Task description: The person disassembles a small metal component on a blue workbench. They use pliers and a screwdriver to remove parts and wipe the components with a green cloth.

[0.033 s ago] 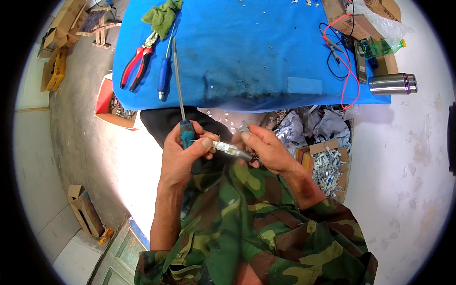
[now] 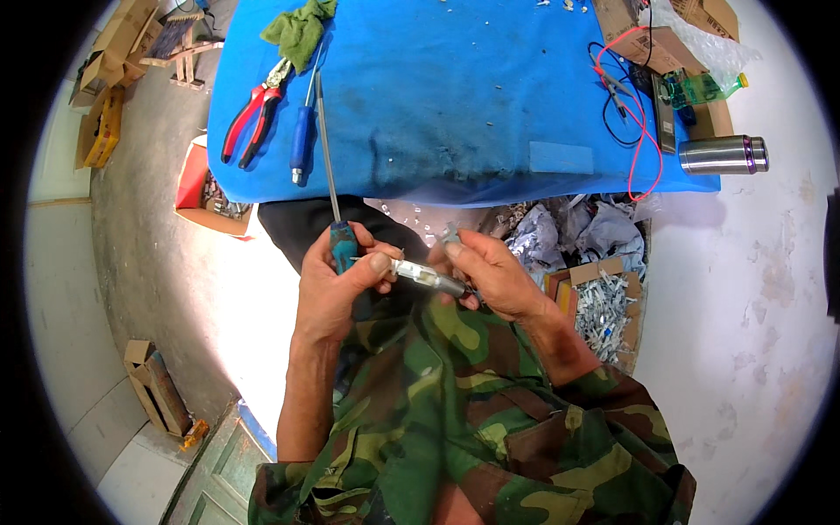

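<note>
Head view, left to right: one pair of red-and-black pliers [image 2: 254, 122]; one blue-handled screwdriver [image 2: 301, 144]; the left hand [image 2: 331, 284], curled round one teal-handled screwdriver [image 2: 342, 245] and pinching one white-and-grey cylinder [image 2: 426, 276], held between both hands above the lap; the right hand [image 2: 494, 273], fingers closed on its other end; one printed carton [image 2: 646, 51]; one steel flask [image 2: 719, 155].

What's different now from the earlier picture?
Hardly anything: at most, the tip of the screwdriver edged left. Nothing was let go or taken up. The left hand keeps the screwdriver and the slim part, the right hand at its other end; the pliers lie unmoved.
</note>
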A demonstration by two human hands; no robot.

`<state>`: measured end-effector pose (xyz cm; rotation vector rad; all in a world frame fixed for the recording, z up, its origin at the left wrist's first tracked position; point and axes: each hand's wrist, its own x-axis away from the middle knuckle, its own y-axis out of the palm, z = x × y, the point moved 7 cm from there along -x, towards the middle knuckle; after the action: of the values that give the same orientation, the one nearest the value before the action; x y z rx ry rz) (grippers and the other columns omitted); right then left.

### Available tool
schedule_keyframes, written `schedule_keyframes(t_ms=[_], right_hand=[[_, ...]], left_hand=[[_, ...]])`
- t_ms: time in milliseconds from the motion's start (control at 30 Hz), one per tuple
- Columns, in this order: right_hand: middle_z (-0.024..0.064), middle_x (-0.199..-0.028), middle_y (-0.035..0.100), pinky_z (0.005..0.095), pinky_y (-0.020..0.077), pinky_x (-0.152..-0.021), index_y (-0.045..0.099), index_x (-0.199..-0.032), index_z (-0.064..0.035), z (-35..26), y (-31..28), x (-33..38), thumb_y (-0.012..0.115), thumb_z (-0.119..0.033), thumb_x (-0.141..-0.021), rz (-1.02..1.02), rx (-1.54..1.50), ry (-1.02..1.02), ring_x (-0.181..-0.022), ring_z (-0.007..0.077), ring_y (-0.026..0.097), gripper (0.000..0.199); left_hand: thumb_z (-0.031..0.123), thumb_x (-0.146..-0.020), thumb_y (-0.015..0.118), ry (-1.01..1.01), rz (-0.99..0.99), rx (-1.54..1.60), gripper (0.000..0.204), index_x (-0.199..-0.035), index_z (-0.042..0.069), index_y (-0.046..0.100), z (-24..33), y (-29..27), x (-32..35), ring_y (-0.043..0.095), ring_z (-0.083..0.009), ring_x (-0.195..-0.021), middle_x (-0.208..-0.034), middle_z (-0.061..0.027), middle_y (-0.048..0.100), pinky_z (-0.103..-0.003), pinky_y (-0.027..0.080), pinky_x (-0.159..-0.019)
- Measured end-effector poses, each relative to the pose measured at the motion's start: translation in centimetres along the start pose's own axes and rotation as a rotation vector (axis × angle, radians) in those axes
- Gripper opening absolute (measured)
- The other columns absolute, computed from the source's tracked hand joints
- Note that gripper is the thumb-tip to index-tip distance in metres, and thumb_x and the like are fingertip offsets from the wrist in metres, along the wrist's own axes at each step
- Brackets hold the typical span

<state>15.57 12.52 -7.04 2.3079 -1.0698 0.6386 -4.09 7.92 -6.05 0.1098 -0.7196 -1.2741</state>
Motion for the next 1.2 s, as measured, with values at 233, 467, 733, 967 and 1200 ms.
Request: schedule_keyframes(t_ms=[233, 467, 733, 967, 1200], right_hand=[[0.0086, -0.100, 0.067, 0.0231, 0.0436, -0.052, 0.060, -0.120, 0.0008, -0.2, -0.8, 0.8, 0.049, -0.030, -0.110, 0.031, -0.109, -0.017, -0.078, 0.0143, 0.070, 0.034], [0.0091, -0.099, 0.068, 0.0215, 0.0412, -0.051, 0.059, -0.123, 0.0007, 0.4, -1.7, 1.7, 0.050, -0.025, -0.109, 0.009, -0.063, 0.001, -0.073, 0.0117, 0.066, 0.031], [0.0022, -0.090, 0.063, 0.0250, 0.0397, -0.055, 0.058, -0.122, -0.0021, 2.7, -5.3, 3.0, 0.050, -0.025, -0.107, 0.178, -0.271, -0.045, -0.072, 0.0098, 0.058, 0.028], [0.0056, -0.083, 0.064, 0.0296, 0.0474, -0.057, 0.065, -0.098, -0.0024, 17.5, -25.2, 13.8, 0.064, -0.030, -0.099, 1.059, 0.008, 0.063, -0.072, 0.0144, 0.061, 0.027], [0.0107, -0.101, 0.073, 0.0386, 0.0546, -0.080, 0.069, -0.120, 0.0047, 27.9, -32.4, 28.9, 0.065, -0.035, -0.099, 1.581, 1.071, 0.393, -0.091, 0.0228, 0.069, 0.046]], left_hand=[[0.010, -0.089, 0.080, -0.010, 0.062, 0.092, 0.032, -0.109, 0.005, 0.056, -0.5, -0.8, -0.1, 0.067, -0.0170, -0.075, -0.098, -0.0183, 0.073, -0.028, 0.056, -0.064], [0.007, -0.089, 0.078, 0.020, 0.074, 0.132, 0.031, -0.110, 0.004, 0.056, -0.3, -1.2, -0.2, 0.068, -0.0190, -0.076, -0.099, -0.0200, 0.074, -0.029, 0.057, -0.065], [0.007, -0.089, 0.079, 0.019, 0.075, 0.077, 0.034, -0.113, 0.003, 0.055, -0.1, -1.1, -0.2, 0.068, -0.0178, -0.076, -0.099, -0.0187, 0.074, -0.028, 0.056, -0.065], [0.008, -0.090, 0.079, 0.078, 0.035, -0.031, 0.034, -0.114, 0.005, 0.055, 0.0, 0.0, -0.5, 0.064, -0.0159, -0.075, -0.098, -0.0162, 0.073, -0.028, 0.053, -0.063], [0.009, -0.090, 0.078, 0.036, -0.018, -0.085, 0.034, -0.115, 0.007, 0.055, -0.5, 1.0, -1.2, 0.063, -0.0142, -0.076, -0.099, -0.0127, 0.072, -0.026, 0.051, -0.062]])
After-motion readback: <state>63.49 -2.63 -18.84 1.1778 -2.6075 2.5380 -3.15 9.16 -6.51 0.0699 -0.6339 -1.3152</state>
